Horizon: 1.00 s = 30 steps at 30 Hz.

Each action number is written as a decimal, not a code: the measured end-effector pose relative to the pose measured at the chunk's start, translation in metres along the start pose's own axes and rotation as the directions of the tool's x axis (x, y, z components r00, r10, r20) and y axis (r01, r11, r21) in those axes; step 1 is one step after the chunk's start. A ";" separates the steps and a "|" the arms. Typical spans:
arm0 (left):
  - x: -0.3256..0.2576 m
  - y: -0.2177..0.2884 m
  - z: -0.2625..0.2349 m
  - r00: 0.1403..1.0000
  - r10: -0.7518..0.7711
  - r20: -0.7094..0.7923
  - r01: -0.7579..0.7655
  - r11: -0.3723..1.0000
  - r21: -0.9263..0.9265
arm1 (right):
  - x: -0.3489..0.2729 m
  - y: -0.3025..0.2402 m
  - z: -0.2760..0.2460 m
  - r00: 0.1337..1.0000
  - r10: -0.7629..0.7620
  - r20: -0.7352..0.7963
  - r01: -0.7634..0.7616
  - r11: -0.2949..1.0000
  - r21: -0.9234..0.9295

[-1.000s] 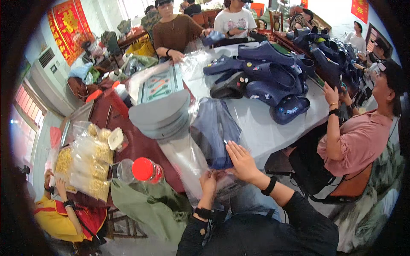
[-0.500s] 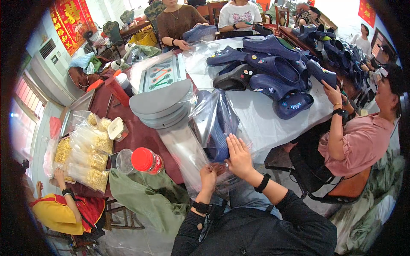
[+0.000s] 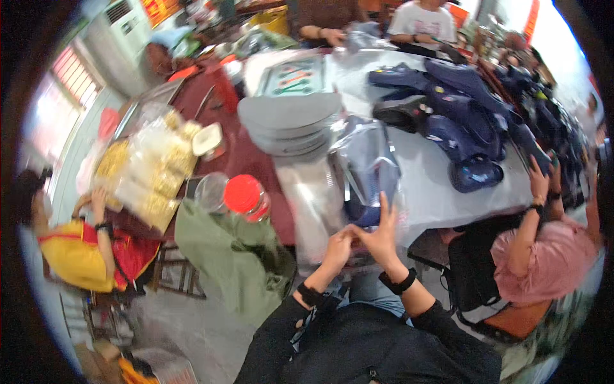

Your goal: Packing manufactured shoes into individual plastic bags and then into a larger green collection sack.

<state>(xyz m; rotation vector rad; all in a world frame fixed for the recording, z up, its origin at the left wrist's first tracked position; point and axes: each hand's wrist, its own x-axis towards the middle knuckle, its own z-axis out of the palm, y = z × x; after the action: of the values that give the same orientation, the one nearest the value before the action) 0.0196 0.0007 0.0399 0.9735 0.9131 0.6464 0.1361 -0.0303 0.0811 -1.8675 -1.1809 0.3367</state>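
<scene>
A clear plastic bag [image 3: 393, 153] holding dark blue clogs [image 3: 364, 198] lies on the near edge of the table in front of me. At its near end, my left hand [image 3: 337, 251] is closed, its fingers pinched on the edge of the bag. My right hand [image 3: 382, 238] is beside it, fingers stretched up along the bag and thumb reaching to the left fingertips. Motion blurs the fingertips. Just left of the bag lies a stack of flat clear plastic bags [image 3: 310, 205], with grey rounded sheets [image 3: 291, 121] piled at its far end.
Several dark blue clogs [image 3: 441, 109] are heaped to the right on the white table cover [image 3: 428, 205]. A red-lidded jar [image 3: 245, 195], a clear tub [image 3: 211, 191] and bags of yellow pieces [image 3: 157, 173] sit left. Green cloth [image 3: 230, 256] hangs near. Co-workers surround the table.
The view has swung, so the table appears farther right and higher. My right hand has gone from lying flat on the bagged clogs to meeting my left hand at the bag's near end.
</scene>
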 end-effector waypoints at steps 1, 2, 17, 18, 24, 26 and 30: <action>0.004 -0.005 -0.003 0.999 -0.002 0.054 0.002 1.000 -0.003 | 0.000 -0.002 0.003 0.999 0.001 -0.042 -0.003 0.999 -0.052; 0.005 -0.012 -0.006 0.998 0.040 0.043 -0.042 0.998 0.056 | 0.000 -0.006 0.006 0.998 0.005 -0.070 -0.006 1.000 -0.013; -0.079 0.021 -0.129 0.345 0.723 -0.599 0.083 0.612 0.786 | 0.017 0.048 -0.027 0.924 0.351 -0.155 -0.107 0.624 0.774; -0.077 -0.002 -0.143 0.325 0.649 -0.688 0.251 0.642 0.724 | 0.014 0.043 -0.028 0.926 0.348 -0.145 -0.111 0.620 0.777; -0.087 -0.087 -0.215 0.519 -0.104 -0.848 0.289 0.956 0.059 | -0.005 0.046 -0.045 0.953 0.302 -0.026 -0.108 0.416 0.903; -0.093 -0.089 -0.226 0.690 -0.205 -0.694 0.085 0.975 -0.203 | -0.007 0.078 -0.057 0.986 0.151 -0.068 -0.028 0.556 0.831; -0.131 -0.080 -0.235 0.327 -0.084 -0.941 0.057 0.996 -0.069 | -0.032 0.082 -0.077 0.996 -0.042 0.080 -0.048 0.505 0.862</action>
<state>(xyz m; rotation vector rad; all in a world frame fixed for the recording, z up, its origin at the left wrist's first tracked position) -0.2433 -0.0436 -0.0472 0.4200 1.9962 1.1991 0.2166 -0.1110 0.0545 -0.9408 -0.7978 0.8552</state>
